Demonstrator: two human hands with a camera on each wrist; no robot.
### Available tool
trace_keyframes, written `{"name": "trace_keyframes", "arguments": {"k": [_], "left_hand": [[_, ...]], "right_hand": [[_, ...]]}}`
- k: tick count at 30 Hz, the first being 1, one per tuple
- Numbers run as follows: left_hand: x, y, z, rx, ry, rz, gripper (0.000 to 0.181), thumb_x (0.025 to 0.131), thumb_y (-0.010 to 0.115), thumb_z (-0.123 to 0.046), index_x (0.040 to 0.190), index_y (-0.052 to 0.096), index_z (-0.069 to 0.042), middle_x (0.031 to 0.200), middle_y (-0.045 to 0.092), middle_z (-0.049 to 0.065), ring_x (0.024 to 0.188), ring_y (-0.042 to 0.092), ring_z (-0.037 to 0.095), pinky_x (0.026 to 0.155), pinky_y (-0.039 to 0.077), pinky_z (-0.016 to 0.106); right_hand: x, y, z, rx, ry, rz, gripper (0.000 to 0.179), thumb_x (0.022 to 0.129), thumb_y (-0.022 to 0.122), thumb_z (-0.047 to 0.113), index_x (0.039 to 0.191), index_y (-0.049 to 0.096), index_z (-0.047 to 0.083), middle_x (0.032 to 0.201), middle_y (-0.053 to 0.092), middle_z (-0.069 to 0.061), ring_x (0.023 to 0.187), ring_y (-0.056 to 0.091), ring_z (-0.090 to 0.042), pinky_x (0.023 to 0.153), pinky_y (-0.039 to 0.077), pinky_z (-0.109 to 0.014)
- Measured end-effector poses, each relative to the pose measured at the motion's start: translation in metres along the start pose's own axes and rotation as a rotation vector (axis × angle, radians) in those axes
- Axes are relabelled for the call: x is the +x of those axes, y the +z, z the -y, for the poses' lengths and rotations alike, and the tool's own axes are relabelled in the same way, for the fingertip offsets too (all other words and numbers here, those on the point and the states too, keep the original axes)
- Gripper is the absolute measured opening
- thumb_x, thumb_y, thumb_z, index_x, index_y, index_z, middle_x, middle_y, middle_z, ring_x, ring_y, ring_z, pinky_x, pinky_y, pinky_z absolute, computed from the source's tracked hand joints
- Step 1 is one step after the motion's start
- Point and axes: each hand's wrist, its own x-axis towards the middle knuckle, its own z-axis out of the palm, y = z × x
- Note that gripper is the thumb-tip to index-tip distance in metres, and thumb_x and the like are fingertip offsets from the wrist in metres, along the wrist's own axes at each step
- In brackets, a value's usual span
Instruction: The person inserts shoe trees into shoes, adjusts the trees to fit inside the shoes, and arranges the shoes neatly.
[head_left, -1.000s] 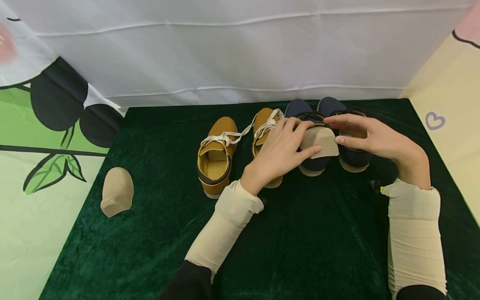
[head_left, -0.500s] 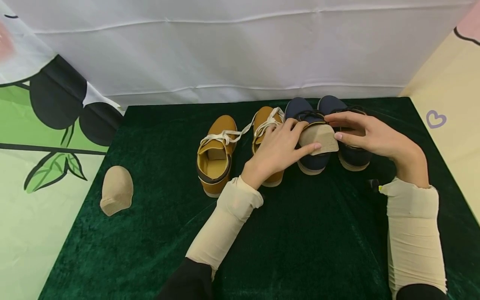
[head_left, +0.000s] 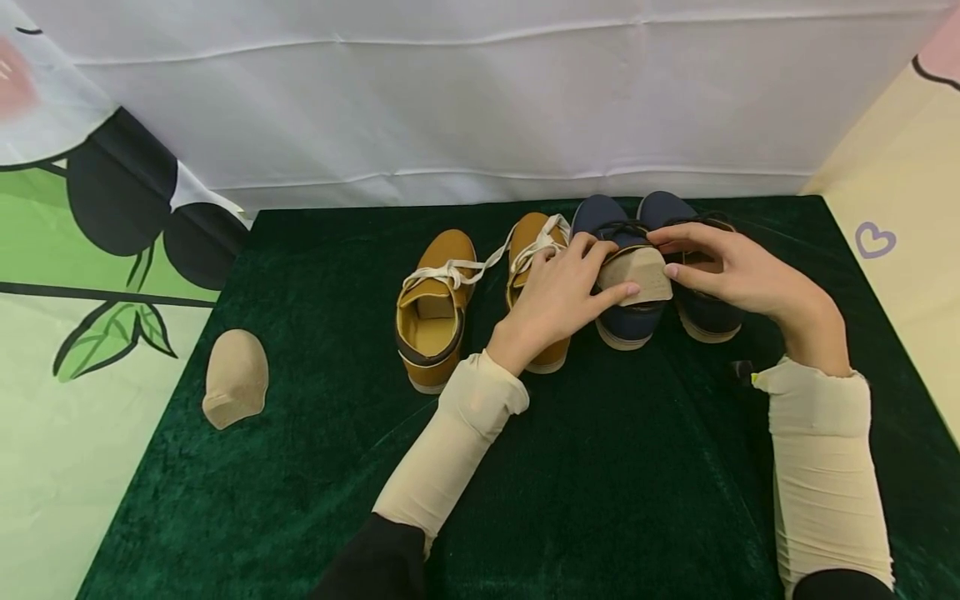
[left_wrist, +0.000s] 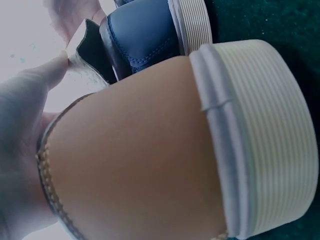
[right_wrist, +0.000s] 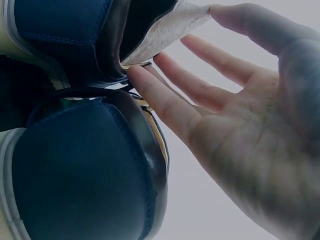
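A beige, stiff-looking shoe insert [head_left: 641,273] sits partly inside the left navy shoe [head_left: 628,328], its wide back end sticking out over the heel. My left hand [head_left: 551,292] holds it from the left, thumb on its near edge and fingers by the shoe's collar. From the right, my right hand [head_left: 750,271] has the thumb at the insert's corner and the fingers along its side. In the right wrist view the insert [right_wrist: 172,32] rises out of the shoe opening below the thumb. The front part is hidden in the shoe.
Beside it stands the right navy shoe [head_left: 707,318]. A tan shoe [head_left: 553,357] with white laces is under my left forearm, its mate [head_left: 429,354] to the left. Another beige insert [head_left: 236,375] lies far left on the green cloth [head_left: 322,467]. A white curtain [head_left: 480,108] hangs behind.
The insert's back edge has shifted slightly away from me, toward the shoe's toe. My right hand has moved a little left with it; the left hand has barely moved.
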Motion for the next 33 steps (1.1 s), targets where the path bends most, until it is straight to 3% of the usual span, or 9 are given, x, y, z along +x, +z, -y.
{"name": "trace_keyframes", "arguments": {"k": [8,19,27,33], "left_hand": [[0.001,0.002,-0.001,0.002,-0.013,-0.019,0.068,0.102,0.043,-0.069,0.154,0.048,-0.025,0.150,0.050,0.001,0.132,0.055,0.016,0.117,0.036,0.051],[0.002,0.008,-0.003,0.055,-0.024,-0.082,0.063,0.102,0.044,-0.068,0.149,0.052,-0.027,0.145,0.053,-0.001,0.124,0.058,0.015,0.112,0.039,0.050],[0.002,0.012,-0.006,0.123,-0.026,-0.143,0.059,0.102,0.045,-0.067,0.145,0.055,-0.028,0.140,0.057,-0.002,0.119,0.061,0.013,0.105,0.038,0.047],[0.003,0.014,-0.007,0.167,-0.028,-0.180,0.058,0.101,0.048,-0.067,0.143,0.057,-0.028,0.138,0.059,-0.003,0.116,0.063,0.014,0.103,0.035,0.048]], "right_hand": [[0.001,0.002,0.000,-0.019,-0.015,-0.017,0.048,0.106,0.060,0.016,0.152,0.051,0.011,0.148,0.052,-0.013,0.130,0.051,-0.032,0.095,0.039,-0.001],[0.004,0.006,-0.001,-0.072,-0.062,-0.046,0.043,0.106,0.058,0.015,0.149,0.054,0.011,0.140,0.056,-0.009,0.120,0.054,-0.007,0.094,0.041,-0.002],[0.006,0.007,-0.001,-0.080,-0.055,-0.052,0.044,0.105,0.060,0.012,0.149,0.054,0.009,0.143,0.053,-0.015,0.127,0.055,-0.033,0.091,0.041,-0.002],[0.009,0.010,0.001,-0.127,-0.048,-0.073,0.044,0.104,0.063,0.013,0.147,0.056,0.010,0.141,0.054,-0.015,0.126,0.057,-0.035,0.088,0.044,-0.005]]}}
